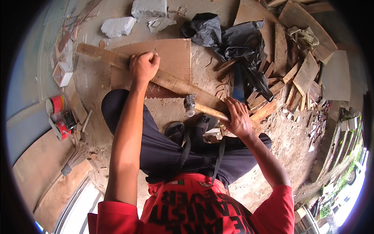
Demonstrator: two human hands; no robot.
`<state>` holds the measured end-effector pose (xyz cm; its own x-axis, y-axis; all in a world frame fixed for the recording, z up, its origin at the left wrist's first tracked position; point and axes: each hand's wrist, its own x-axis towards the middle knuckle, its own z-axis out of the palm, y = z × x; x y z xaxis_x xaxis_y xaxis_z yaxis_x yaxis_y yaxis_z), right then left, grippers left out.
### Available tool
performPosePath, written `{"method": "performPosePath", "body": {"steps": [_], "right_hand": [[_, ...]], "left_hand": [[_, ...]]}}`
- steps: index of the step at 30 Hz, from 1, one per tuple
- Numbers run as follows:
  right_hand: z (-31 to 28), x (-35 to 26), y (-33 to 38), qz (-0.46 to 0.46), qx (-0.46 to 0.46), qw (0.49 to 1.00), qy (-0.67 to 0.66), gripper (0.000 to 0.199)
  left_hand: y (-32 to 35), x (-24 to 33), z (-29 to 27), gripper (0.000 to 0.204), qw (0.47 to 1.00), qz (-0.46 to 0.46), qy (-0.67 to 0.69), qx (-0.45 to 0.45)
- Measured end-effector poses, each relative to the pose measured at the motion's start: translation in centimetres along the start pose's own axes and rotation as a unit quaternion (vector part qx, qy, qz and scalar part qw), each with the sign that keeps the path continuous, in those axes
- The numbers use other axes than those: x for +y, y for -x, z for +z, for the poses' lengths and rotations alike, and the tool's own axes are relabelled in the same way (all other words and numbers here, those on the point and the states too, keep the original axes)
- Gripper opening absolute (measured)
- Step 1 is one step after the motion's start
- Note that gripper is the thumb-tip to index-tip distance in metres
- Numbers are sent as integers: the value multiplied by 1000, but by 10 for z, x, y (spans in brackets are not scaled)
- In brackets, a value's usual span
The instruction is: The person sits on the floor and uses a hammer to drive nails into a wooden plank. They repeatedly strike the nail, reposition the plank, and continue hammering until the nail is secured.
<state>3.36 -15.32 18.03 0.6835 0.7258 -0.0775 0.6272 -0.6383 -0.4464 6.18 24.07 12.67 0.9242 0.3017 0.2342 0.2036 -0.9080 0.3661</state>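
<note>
The left grip (145,67) is closed on a long plank (175,84) that slants over a brown board (175,54); the right grip (238,119) is curled round the handle of a hammer (210,112), against the plank; black plastic (241,41) and scrap wood (307,74) crowd that end; concrete chunks (118,26) lie beyond; red cans (58,104) stand left.

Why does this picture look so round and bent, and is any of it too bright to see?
Head view: the wide fisheye lens leaves a black rim and bends straight edges near it; head view, lower right: the outdoor patch glares to white, hiding detail; head view, middle: the left hand, right hand and hammer are clearly lit.
</note>
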Motion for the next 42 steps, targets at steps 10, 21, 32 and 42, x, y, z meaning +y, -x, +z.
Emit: {"method": "performPosePath", "body": {"steps": [10, 21, 32, 42], "right_hand": [[-49, -43, -3, -47, -46, 994, 90, 28], [-31, -10, -5, -40, -55, 994, 89, 42], [-3, 13, -3, -56, 22, 996, 59, 75], [-46, -43, -2, 1, -78, 987, 143, 37]], "left_hand": [[-10, 3, 3, 30, 999, -14, -5, 31], [-7, 1, 7, 30, 999, 2, 24, 41], [-7, 6, 0, 31, 999, 9, -10, 33], [-10, 5, 3, 31, 999, -9, -5, 47]]}}
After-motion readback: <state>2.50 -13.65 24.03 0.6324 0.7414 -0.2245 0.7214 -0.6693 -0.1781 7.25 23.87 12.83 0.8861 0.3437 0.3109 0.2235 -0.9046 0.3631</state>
